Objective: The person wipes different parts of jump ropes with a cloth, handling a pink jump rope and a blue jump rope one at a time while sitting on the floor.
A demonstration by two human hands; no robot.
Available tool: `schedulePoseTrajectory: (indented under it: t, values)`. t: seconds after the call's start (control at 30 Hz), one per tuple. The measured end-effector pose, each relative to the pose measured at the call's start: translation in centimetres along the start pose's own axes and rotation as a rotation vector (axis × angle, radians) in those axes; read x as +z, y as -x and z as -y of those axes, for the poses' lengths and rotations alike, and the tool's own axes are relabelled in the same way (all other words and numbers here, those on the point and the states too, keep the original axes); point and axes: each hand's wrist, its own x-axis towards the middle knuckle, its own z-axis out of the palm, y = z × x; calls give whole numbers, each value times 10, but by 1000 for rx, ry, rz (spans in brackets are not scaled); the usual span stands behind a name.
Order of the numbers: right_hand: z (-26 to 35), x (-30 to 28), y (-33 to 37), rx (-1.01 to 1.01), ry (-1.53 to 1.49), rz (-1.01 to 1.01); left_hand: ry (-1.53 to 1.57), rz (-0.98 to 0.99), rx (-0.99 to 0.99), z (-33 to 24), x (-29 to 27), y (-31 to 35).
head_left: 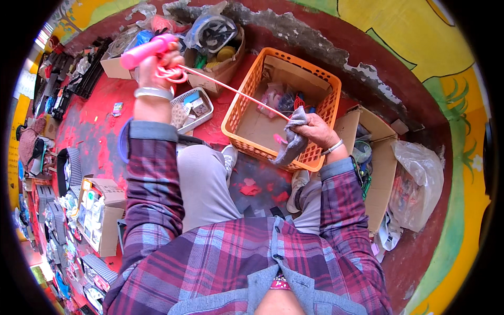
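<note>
My left hand (pixel 157 65), raised at the upper left, is closed around a pink jump rope (pixel 169 74), its thick pink handle (pixel 142 52) and loops of cord bunched in the fingers. From there the cord runs taut, slanting down to my right hand (pixel 317 130). That hand is closed on a grey cloth (pixel 294 144), which is folded about the cord. A small pink piece (pixel 279 139) shows beside the cloth; whether it is the rope's other end I cannot tell. Below the right hand stands an orange plastic basket (pixel 239 137).
Inside the basket lie cardboard and small bagged items (pixel 273 97). A white basket (pixel 209 116) of small goods is to its left, with a filled cardboard box (pixel 210 81) behind. At right are an open carton (pixel 380 173) and a clear plastic bag (pixel 420 173). Crowded goods line the left.
</note>
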Motion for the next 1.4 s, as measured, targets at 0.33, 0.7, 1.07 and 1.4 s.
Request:
schedulePoseTrajectory:
  t: [0.33, 0.7, 1.07, 1.4]
  values:
    - [3, -2, 1, -34, 27, 31, -223, -58, 188, -150, 30, 15]
    - [17, 16, -2, -566, 744, -447, -549, -67, 368, -178, 53, 60]
    - [14, -31, 26, -554, -871, -264, -443, 106, -24, 12, 22, 54]
    - [24, -9, 29, -600, -1022, -331, -781, 311, -398, 201, 49, 57]
